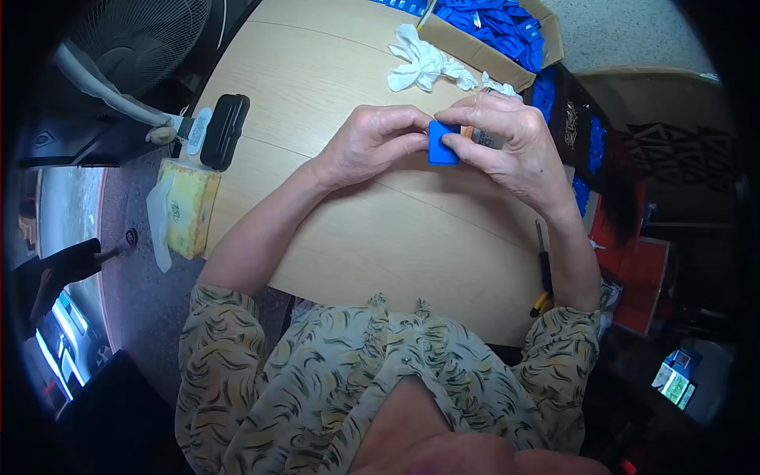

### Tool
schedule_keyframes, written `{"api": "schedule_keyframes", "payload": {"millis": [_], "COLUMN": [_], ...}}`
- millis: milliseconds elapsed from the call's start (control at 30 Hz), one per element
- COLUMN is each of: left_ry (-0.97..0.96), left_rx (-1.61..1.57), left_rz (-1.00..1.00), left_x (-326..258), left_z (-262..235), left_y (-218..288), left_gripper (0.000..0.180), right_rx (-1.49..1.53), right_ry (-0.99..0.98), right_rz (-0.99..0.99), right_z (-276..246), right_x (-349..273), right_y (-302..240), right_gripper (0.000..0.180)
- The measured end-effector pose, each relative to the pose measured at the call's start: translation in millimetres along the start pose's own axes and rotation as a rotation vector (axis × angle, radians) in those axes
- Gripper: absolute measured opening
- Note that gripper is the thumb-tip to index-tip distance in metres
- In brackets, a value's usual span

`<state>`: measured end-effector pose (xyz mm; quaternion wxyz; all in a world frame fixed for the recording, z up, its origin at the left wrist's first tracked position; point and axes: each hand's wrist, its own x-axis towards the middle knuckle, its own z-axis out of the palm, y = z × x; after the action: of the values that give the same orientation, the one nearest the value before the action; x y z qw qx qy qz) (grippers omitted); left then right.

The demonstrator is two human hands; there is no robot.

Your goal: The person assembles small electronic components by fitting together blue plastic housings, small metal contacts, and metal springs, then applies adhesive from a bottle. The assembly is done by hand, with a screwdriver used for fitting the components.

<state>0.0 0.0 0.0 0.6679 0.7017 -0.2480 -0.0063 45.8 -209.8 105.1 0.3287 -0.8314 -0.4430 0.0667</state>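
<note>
- Near edge: our forearms enter from below over the table [380, 253]; its curved near rim runs just ahead of our patterned blouse [372, 356].
- A screwdriver [544, 269] lies at the table's right edge, partly hidden by our right forearm.
- Mid-table: our left hand [372, 142] and right hand [507, 142] meet over the wood. Both pinch one small blue part [443, 144], left fingertips on its left side, right thumb across its front.
- The part is held at the table's middle; whether it rests on the wood we cannot tell. A small brownish piece behind the right fingers is too hidden to identify.
- Left side: a tissue box [188, 207] stands beyond the table's left rim with a tissue pulled up. A black case [225, 131] overhangs the rim farther back.
- Bare wood lies between our hands and the left rim.
- Far: crumpled white gloves [423, 65] lie just beside a cardboard box [475, 54].
- The box is open and filled with blue parts; its top is cut off by the picture edge.
- More blue parts spill over the table's right side.
- Far left: a fan [138, 36], partly cut off.
</note>
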Motion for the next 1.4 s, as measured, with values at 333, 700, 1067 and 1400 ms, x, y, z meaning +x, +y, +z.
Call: {"api": "schedule_keyframes", "payload": {"millis": [333, 700, 1067, 1400], "left_ry": [0.089, 0.045, 0.028, -0.024], "left_rx": [-0.043, 0.081, -0.285, -0.162], "left_rz": [-0.001, 0.052, -0.267, -0.162], "left_x": [-1, 5, 1, 1], "left_z": [-4, -2, 7, 4], "left_y": [-2, -3, 33, 17], "left_gripper": [0.017, 0.017, 0.052, 0.064], "right_rx": [0.402, 0.728, 0.901, 0.944], "right_ry": [0.334, 0.200, 0.311, 0.328], "right_rz": [0.427, 0.601, 0.609, 0.563], "right_z": [26, 43, 55, 58], "right_x": [-20, -22, -26, -24], "right_y": [3, 13, 26, 31], "right_gripper": [0.022, 0.021, 0.026, 0.027]}}
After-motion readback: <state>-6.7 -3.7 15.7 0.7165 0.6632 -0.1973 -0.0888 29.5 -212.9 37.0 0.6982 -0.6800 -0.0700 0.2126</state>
